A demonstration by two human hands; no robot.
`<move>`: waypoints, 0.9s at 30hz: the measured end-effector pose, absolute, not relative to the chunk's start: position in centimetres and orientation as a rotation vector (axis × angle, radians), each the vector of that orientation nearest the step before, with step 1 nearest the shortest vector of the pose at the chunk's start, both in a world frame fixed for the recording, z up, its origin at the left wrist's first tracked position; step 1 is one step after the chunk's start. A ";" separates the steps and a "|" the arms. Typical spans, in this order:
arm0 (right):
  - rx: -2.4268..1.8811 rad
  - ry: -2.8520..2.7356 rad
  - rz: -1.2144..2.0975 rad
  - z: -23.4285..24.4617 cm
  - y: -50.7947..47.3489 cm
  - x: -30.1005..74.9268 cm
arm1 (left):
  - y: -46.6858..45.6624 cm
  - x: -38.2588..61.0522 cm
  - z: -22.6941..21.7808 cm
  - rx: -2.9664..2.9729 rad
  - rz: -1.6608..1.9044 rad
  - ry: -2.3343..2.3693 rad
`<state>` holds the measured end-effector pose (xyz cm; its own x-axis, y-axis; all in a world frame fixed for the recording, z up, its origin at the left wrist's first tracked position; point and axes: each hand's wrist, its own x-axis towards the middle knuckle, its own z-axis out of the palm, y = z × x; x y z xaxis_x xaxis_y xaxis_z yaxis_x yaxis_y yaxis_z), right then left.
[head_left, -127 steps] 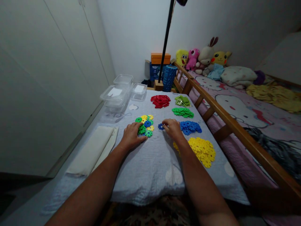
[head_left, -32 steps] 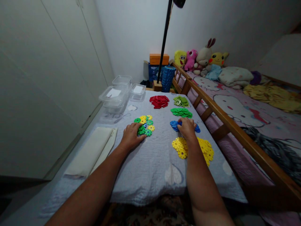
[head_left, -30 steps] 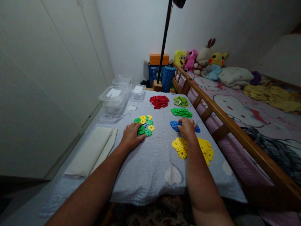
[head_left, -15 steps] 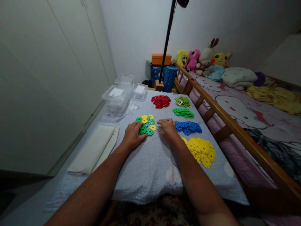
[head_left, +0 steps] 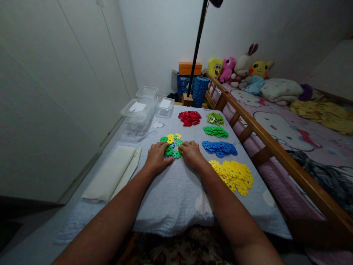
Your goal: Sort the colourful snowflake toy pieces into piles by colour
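A small cluster of flower-shaped plastic discs lies mid-table: several green discs (head_left: 177, 154), yellow discs (head_left: 171, 138) and a partly hidden blue one. My left hand (head_left: 158, 156) is at the cluster's left side, with curled fingers and thumb around the green discs at its near edge. On the right side, my right hand (head_left: 191, 153) has its fingertips together on a yellow disc, most of which they cover. To the right of that hand are a pile of blue discs (head_left: 220, 148) and a larger pile of yellow discs (head_left: 235, 175).
Farther back lie red pieces (head_left: 189, 118), light green discs (head_left: 215, 118) and a green disc pile (head_left: 216, 132). Clear plastic boxes (head_left: 138, 107) stand back left, with a folded cream cloth (head_left: 110, 173) nearer. A wooden bed rail (head_left: 264, 141) borders the table's right side.
My right hand has moved left to the cluster and closed its fingertips over the yellow disc at the right edge. My left hand stays in place at the green discs.
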<state>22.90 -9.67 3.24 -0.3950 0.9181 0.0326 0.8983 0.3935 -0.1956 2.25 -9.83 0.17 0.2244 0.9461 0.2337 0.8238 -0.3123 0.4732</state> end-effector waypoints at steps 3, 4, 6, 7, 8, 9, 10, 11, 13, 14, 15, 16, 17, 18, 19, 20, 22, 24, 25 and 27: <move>-1.688 -2.517 0.187 3.6 -9.9 23.2 | -9.9 2.3 0.2 2.247 0.698 1.671; -1.692 -2.517 0.181 3.7 -10.0 23.4 | -9.9 2.3 0.3 2.245 0.692 1.672; -1.690 -2.511 0.178 4.0 -10.2 23.6 | -10.0 2.3 0.4 2.241 0.683 1.678; -1.689 -2.507 0.179 4.1 -10.3 23.7 | -10.0 2.3 0.5 2.240 0.677 1.681; -1.689 -2.504 0.181 4.2 -10.3 23.8 | -10.0 2.3 0.6 2.240 0.671 1.682; -1.694 -2.502 0.184 4.3 -10.4 23.8 | -10.1 2.3 0.7 2.240 0.665 1.682; -1.702 -2.503 0.190 4.4 -10.4 23.8 | -10.1 2.4 0.7 2.240 0.658 1.681; -1.714 -2.506 0.197 4.5 -10.5 23.8 | -10.1 2.4 0.8 2.240 0.653 1.681; -1.745 -2.501 0.208 4.7 -10.4 23.8 | -10.2 2.4 1.0 2.240 0.646 1.685; -1.762 -2.488 0.212 4.8 -10.4 23.8 | -10.2 2.4 1.0 2.240 0.643 1.688; -1.780 -2.469 0.213 4.9 -10.3 24.0 | -10.2 2.4 1.0 2.240 0.642 1.692; -1.802 -2.439 0.211 5.1 -10.2 24.2 | -10.1 2.4 1.0 2.240 0.644 1.696; -1.825 -2.400 0.208 5.3 -10.2 24.6 | -10.1 2.4 0.9 2.239 0.646 1.700; -1.842 -2.355 0.207 5.5 -10.1 25.2 | -10.1 2.4 0.8 2.239 0.650 1.701; -1.849 -2.305 0.213 5.8 -10.1 25.9 | -10.0 2.4 0.8 2.241 0.654 1.699; -1.841 -2.253 0.229 6.1 -10.2 26.9 | -10.0 2.4 0.7 2.245 0.660 1.694; -1.798 -2.154 0.316 6.6 -10.6 29.1 | -9.9 2.3 0.5 2.256 0.674 1.678; -1.764 -2.061 0.455 7.2 -11.3 31.6 | -9.8 2.2 0.5 2.262 0.686 1.664; -1.764 -2.011 0.519 7.5 -11.8 32.8 | -9.8 2.1 0.5 2.263 0.685 1.660; -1.761 -1.922 0.609 7.8 -12.9 35.3 | -9.8 2.1 0.6 2.266 0.668 1.652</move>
<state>35.28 -12.92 7.83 -0.0745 0.9965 0.0382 0.7927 0.0824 -0.6040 2.08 -9.76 0.60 0.2490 0.9451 0.2116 0.8265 -0.3212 0.4623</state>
